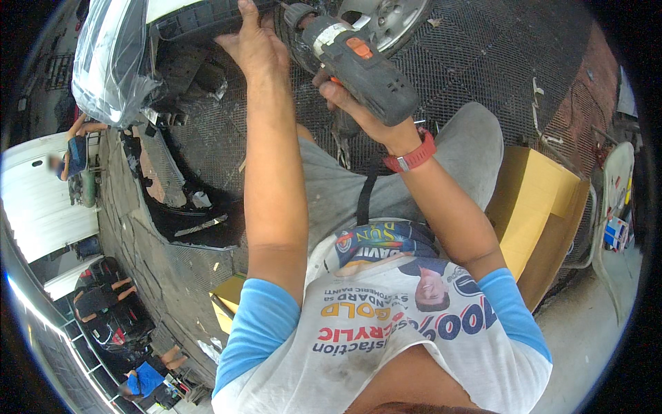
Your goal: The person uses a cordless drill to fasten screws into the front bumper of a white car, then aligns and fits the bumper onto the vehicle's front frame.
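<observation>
My right hand (355, 110) is wrapped round the grip of a black cordless drill (362, 69) with an orange switch on top. Its chuck points up and left toward the car's underside. My left hand (258, 48) is raised beside the chuck, fingers apart, against the lower edge of a dark car body panel (200, 21). Some of its fingertips are hidden by the panel. Just right of the drill's front is a car wheel (393, 24) with a silver rim. Clear plastic wrap (114, 69) hangs over a light-coloured car part at the upper left.
Black grid matting (510, 62) covers the floor ahead. A detached black car trim piece (196, 224) lies left of my legs. An open yellow cardboard box (527, 207) stands at my right, near a pale chair (617, 186). Other people (141, 379) are farther off at the left.
</observation>
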`<state>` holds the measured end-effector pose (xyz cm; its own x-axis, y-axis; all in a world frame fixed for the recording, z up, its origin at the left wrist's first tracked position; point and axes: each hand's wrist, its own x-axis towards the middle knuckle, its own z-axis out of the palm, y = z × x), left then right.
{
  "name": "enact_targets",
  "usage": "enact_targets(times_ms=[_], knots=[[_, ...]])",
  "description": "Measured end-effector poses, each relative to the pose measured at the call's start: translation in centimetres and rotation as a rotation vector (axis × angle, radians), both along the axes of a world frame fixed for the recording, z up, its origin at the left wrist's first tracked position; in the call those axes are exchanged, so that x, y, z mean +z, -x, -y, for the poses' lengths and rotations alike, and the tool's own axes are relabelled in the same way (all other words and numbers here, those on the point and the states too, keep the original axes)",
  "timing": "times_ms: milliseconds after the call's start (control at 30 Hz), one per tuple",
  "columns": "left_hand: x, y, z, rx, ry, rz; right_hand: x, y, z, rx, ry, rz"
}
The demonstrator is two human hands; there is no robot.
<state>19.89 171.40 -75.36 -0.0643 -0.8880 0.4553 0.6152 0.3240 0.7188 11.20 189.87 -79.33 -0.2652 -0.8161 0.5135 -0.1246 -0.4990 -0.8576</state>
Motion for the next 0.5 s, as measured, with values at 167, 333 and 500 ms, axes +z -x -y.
enact_targets(times_ms=[167, 333, 500], knots=[[-0.2, 0.5, -0.2, 0.083, -0.029, -0.005, -0.8, -0.4, 0.9, -0.021, 0.012, 0.004], [-0.1, 0.6, -0.9, 0.132, -0.126, 0.043, -1.4, -0.5, 1.3, -0.033, -0.006, 0.015], [0.1, 0.4, -0.6, 0.124, -0.155, 0.063, -1.4, -1.0, 1.6, -0.027, 0.008, 0.092]])
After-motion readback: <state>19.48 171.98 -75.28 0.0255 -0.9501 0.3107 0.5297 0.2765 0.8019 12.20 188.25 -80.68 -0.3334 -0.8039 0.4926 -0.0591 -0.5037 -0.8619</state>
